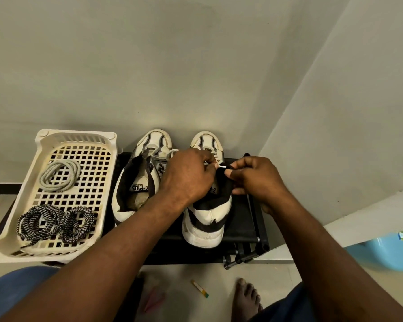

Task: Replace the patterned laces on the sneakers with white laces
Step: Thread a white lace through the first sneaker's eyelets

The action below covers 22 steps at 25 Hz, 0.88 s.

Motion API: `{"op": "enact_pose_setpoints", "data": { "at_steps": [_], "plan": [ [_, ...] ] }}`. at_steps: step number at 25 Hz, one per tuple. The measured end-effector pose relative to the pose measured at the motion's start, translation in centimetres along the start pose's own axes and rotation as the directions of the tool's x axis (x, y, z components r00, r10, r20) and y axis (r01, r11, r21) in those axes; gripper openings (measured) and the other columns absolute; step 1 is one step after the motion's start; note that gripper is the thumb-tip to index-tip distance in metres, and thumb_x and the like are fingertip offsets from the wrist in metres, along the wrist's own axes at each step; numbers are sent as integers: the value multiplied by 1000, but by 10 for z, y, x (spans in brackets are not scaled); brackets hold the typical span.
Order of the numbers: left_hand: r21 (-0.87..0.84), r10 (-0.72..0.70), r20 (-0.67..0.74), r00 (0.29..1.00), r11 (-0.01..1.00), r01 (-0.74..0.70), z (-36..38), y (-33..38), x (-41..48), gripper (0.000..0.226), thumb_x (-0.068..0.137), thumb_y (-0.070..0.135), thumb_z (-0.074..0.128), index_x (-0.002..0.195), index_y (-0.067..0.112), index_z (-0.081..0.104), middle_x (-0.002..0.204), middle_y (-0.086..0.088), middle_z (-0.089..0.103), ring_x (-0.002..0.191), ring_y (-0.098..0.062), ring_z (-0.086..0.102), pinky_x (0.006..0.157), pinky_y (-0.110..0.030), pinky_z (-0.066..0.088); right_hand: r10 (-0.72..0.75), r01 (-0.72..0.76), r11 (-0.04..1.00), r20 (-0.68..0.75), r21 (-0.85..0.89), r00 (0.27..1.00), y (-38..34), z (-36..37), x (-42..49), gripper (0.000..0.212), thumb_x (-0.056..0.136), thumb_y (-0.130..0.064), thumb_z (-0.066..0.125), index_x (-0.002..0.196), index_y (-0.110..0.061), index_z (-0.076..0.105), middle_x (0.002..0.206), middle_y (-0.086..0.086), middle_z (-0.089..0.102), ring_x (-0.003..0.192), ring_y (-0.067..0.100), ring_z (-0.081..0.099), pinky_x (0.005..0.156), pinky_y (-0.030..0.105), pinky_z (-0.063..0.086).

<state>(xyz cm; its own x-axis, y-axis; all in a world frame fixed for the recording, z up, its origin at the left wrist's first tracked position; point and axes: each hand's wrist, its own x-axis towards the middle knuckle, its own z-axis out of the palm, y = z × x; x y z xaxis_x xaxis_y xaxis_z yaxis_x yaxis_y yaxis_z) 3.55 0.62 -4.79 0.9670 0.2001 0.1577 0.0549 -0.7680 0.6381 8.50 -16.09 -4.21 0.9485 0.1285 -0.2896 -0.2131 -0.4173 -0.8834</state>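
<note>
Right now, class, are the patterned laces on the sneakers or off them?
Off: two patterned laces lie coiled in the cream basket, beside the sneakers.

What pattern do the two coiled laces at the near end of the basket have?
A black-and-white zigzag; the head view shows the coiled laces clearly.

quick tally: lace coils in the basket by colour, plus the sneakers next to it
patterned black-and-white lace coils: 2
white lace coil: 1
sneakers: 2
total: 5
</note>
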Motion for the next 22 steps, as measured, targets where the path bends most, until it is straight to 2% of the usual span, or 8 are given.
{"op": "enact_pose_setpoints", "data": {
  "at_steps": [3,7,14,17,22],
  "plan": [
    [31,21,-16,1000,999,-20,4,2,-2,16,95,33,66,101,28,79,95,3,78,88,-17,71,82,-36,58,83,-98,984,108,148,991,4,-7,2,4,96,-3,71,97,-6,74,87,11,76,72,18,75,61,31,62],
    [18,1,-22,1000,1000,0,7,4,-3,15,93,32,66,99,29,80,90,4,77,83,-16,70,80,-36,59,134,-164,959,139,232,981,3,-7,3,14,99,2,64,93,-7,72,79,5,76,69,17,76,63,36,62],
    [26,7,-13,1000,1000,-7,10,5,-3,18,91,34,67,101,30,81,92,4,77,85,-17,70,77,-34,57,128,-165,957,165,239,978,7,-8,6,11,99,2,63,96,-6,70,84,9,73,73,19,75,64,36,63],
    [21,10,-8,1000,1000,-10,9,5,-4,20,91,35,68,106,31,81,99,4,76,89,-17,68,77,-30,52,103,-138,963,159,231,982,7,-9,5,9,99,1,64,99,-6,70,88,11,74,75,20,76,65,36,64],
    [75,46,-22,999,996,-44,8,6,-5,21,96,36,66,111,29,79,111,3,72,100,-20,66,82,-33,51,90,-124,967,159,224,983,7,-9,4,12,99,-1,65,106,-7,72,100,16,77,85,26,79,67,37,64]
  ]
}}
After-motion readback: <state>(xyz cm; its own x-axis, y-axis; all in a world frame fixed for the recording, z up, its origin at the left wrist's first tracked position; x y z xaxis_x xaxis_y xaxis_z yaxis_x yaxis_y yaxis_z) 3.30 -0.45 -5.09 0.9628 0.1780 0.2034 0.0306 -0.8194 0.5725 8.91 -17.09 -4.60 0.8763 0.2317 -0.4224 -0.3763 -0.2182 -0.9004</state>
